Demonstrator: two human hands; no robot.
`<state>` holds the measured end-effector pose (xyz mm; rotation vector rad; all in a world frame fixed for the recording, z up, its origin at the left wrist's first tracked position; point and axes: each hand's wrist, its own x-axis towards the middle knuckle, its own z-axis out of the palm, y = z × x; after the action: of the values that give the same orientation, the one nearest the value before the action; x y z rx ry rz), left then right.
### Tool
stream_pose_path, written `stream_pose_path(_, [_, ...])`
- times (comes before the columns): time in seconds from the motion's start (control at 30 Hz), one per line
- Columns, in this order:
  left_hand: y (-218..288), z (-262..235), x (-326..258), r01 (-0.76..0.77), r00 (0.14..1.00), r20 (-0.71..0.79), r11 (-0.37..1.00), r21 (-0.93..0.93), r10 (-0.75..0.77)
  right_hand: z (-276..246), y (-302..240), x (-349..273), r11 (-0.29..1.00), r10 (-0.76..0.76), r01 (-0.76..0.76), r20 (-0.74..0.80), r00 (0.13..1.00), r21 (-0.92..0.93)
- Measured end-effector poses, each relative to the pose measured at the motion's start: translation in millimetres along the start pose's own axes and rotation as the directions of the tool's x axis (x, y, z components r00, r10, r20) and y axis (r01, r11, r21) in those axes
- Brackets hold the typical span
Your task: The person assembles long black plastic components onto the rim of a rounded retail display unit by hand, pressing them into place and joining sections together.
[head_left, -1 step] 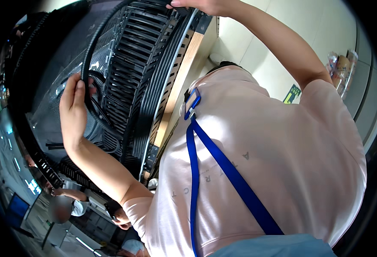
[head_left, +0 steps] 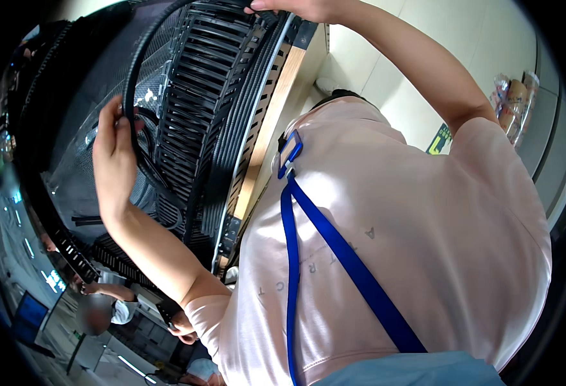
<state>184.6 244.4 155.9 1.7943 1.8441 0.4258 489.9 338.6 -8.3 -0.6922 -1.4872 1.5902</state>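
Observation:
A thick black cable (head_left: 130, 80) arcs down from the top edge beside a black cabinet. My left hand (head_left: 117, 138) is wrapped round this cable, the thumb on its near side and the fingers partly behind it. At the top edge my right hand (head_left: 289, 6) pinches at the upper end of the cabinet's slotted panel; its fingertips are partly cut off, and what they hold I cannot make out. Between the hands lies a black slotted cable duct (head_left: 199, 83), with a bundle of black cables (head_left: 244, 106) running alongside. Looped cable hangs below my left hand.
A wooden strip (head_left: 270, 122) edges the cabinet close to my body. My blue lanyard (head_left: 334, 238) hangs with a badge. Plastic-wrapped rolls (head_left: 514, 109) stand at the right near grey panels. Another person's arm (head_left: 116, 291) and a screen (head_left: 31, 313) show at lower left.
My left hand has shifted slightly upward and to the right, still round the cable. The cable's curve has moved a little with it. My right hand stays nearly in place.

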Motion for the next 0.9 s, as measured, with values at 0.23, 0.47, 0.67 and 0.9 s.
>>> stream_pose_path(0.23, [68,68,45,-0.343,0.631,-0.055,0.342,0.875,0.774,5,5,13,0.977,-0.013,-0.011,0.112,0.994,0.211])
stream_pose_path(0.47, [109,82,70,-0.395,0.723,-0.011,0.427,0.814,0.691,6,15,13,0.892,0.022,-0.083,0.141,0.990,0.444])
stream_pose_path(0.67, [114,56,69,-0.486,0.695,-0.006,0.475,0.734,0.719,21,8,29,0.858,-0.075,-0.010,0.145,0.987,0.514])
stream_pose_path(0.9, [71,100,29,-0.566,0.375,0.066,0.172,0.806,0.925,23,8,26,0.912,-0.081,0.042,0.079,0.994,0.408])
